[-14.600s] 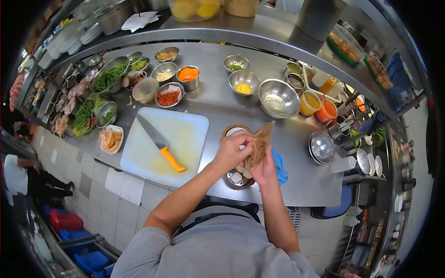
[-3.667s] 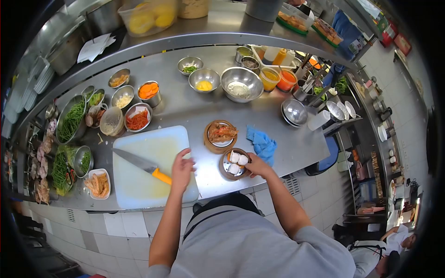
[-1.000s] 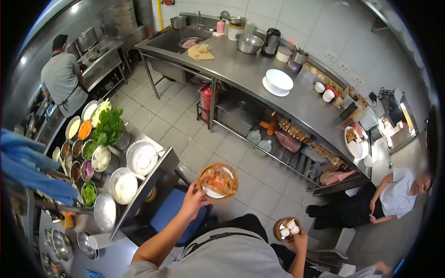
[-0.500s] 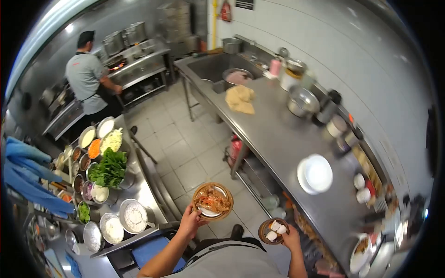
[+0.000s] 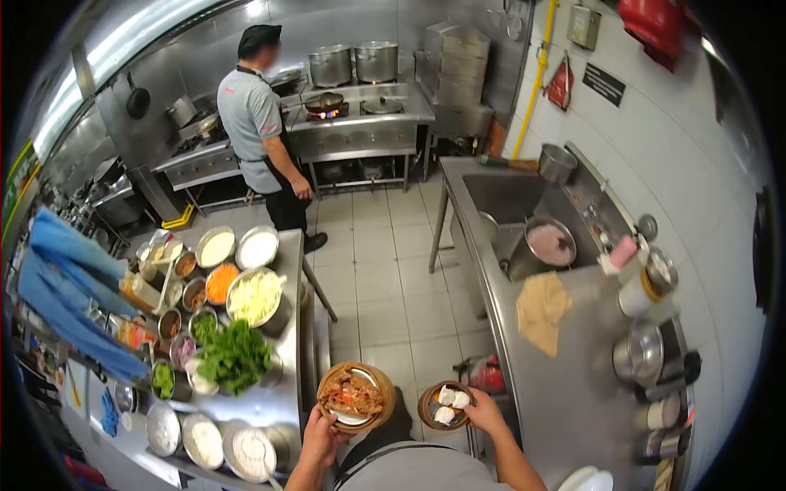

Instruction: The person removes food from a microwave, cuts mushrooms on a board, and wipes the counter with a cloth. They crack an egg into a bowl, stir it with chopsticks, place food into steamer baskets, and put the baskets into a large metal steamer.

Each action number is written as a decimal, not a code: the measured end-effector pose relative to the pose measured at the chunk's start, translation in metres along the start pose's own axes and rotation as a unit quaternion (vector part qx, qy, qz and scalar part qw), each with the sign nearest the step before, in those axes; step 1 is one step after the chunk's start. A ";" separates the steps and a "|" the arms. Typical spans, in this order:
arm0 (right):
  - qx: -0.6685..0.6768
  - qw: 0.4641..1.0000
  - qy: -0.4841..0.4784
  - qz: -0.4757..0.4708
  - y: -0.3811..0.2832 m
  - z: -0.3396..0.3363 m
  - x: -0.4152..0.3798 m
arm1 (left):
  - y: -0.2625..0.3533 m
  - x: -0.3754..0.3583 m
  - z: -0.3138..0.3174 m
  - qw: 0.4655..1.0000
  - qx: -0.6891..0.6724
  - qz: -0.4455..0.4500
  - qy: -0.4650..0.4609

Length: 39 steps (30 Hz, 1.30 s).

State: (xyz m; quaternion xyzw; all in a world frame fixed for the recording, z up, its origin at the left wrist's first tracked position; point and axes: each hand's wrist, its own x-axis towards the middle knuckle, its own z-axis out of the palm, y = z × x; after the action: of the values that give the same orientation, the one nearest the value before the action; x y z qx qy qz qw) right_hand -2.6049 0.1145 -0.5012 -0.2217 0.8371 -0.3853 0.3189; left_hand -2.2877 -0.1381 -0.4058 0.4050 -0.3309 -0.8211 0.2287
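Observation:
My left hand [image 5: 322, 435] is closed on the near left edge of a round bamboo steamer basket [image 5: 386, 394]. Inside it, a white plate carries brown sauced pieces [image 5: 350, 394] topped with thin red strips. To its right, my right hand [image 5: 485, 412] grips the right edge of a smaller bamboo steamer basket [image 5: 426, 409]. Several white, bun-like pieces [image 5: 446, 401] lie in that one, with a little orange showing. Both baskets are held roughly level in front of my waist, apart from each other.
On the left, a steel prep table [image 5: 282, 327] bears several bowls and leafy greens [image 5: 237, 358]. To the right runs a steel counter [image 5: 565, 409] with a sink [image 5: 499, 196] and a tan cloth [image 5: 542, 311]. A tiled aisle [image 5: 381, 286] lies between; a co-worker [image 5: 254, 123] stands near lit stoves.
My view has swung to the right stoves and aisle, and the stacked white plates have slid to the bottom edge. Both hands still hold their baskets, now closer together.

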 end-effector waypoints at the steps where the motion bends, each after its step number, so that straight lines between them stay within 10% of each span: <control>1: 0.001 1.000 -0.003 -0.013 -0.015 -0.003 0.029 | 0.017 0.021 0.011 1.000 -0.028 -0.001 0.006; 7: -0.117 0.986 0.008 -0.123 -0.125 -0.058 0.200 | 0.102 0.157 0.062 0.999 -0.034 0.028 -0.004; 13: 0.028 0.996 -0.077 0.023 -0.267 -0.130 0.356 | 0.158 0.319 0.115 0.997 -0.049 0.056 -0.003; 30: 0.108 0.985 -0.114 -0.074 -0.499 -0.237 1.060 | 0.386 0.813 0.280 0.990 -0.039 0.091 0.102; 39: 0.131 0.987 0.093 0.023 -0.585 -0.226 1.470 | 0.489 1.130 0.330 0.997 -0.019 0.056 0.058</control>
State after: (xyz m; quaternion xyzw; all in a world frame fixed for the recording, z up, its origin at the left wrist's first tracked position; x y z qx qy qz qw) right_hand -3.7175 -1.0325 -0.4622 -0.1215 0.8106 -0.5028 0.2746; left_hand -3.1456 -1.0780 -0.4804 0.4287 -0.3234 -0.7882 0.3006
